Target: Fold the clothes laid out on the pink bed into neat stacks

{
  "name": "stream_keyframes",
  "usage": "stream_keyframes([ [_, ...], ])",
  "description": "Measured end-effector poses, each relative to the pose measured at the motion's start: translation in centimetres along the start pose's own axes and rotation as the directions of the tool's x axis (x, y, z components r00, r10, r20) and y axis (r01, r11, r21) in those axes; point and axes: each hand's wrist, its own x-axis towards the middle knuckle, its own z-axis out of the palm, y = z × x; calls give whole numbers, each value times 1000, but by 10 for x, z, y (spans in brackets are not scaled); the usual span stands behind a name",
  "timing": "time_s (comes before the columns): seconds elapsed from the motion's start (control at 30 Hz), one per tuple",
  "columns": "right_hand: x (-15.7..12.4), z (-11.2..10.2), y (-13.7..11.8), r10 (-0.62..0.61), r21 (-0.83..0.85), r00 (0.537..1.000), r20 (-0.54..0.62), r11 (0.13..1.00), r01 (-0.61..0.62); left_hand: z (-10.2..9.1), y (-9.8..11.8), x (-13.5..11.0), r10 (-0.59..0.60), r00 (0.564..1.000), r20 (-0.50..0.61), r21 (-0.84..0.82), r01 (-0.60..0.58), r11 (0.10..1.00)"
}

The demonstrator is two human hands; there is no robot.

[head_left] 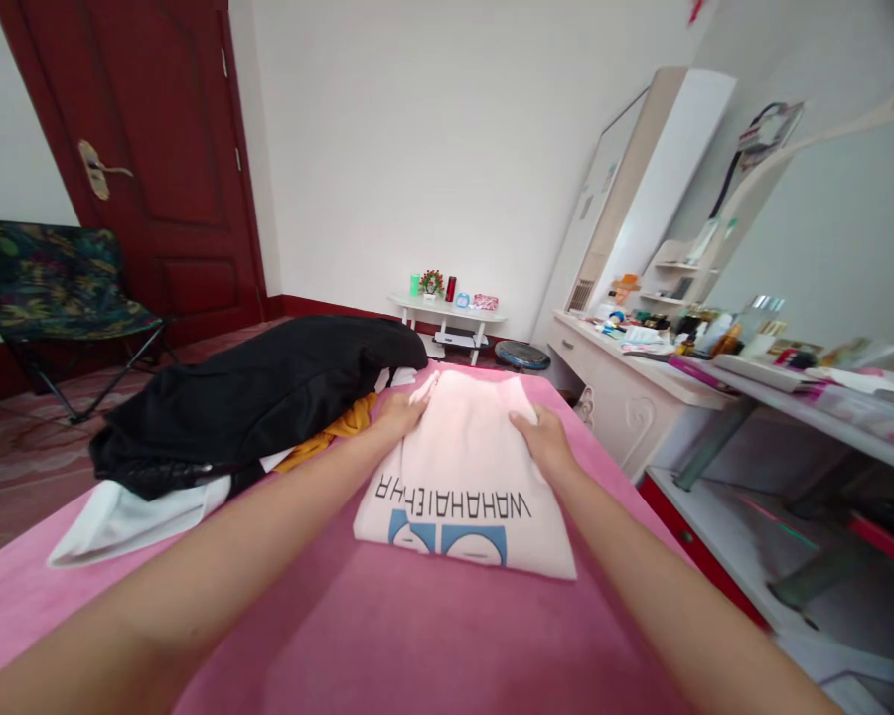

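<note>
A pale pink folded T-shirt (468, 475) with black lettering and blue cartoon faces lies on the pink bed cover (387, 626). My left hand (403, 406) lies on the shirt's far left corner with the fingers stretched flat. At the shirt's far right edge my right hand (542, 437) has its fingers curled over the fabric, gripping the fold. Both arms reach forward from the bottom of the view.
A heap of clothes lies left of the shirt: a black garment (260, 397) on top, an orange one (335, 429) and a white one (126, 516) beneath. A cluttered white dresser (641, 382) stands right of the bed. A folding chair (52, 288) and a red door (164, 149) are at the left.
</note>
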Motion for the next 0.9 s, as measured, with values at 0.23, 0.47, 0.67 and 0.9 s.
stream_keyframes([
  [0.23, 16, 31, 68, -4, -382, 994, -109, 923, -38, 42, -44, 33, 7, 991, -136, 193, 20, 981],
  [0.47, 27, 21, 77, 31, -363, 998, -56, 930, -50, 33, -61, 42, 36, 995, -93, 17, -35, 999],
  [0.67, 21, -6, -13, -214, -165, 964, 158, 957, 240, 26, -62, 45, -53, 997, 53, -255, 65, 965],
  [0.9, 27, 69, -86, -292, -302, 874, 390, 856, 420, 18, -58, 37, -51, 988, 143, -429, 108, 897],
])
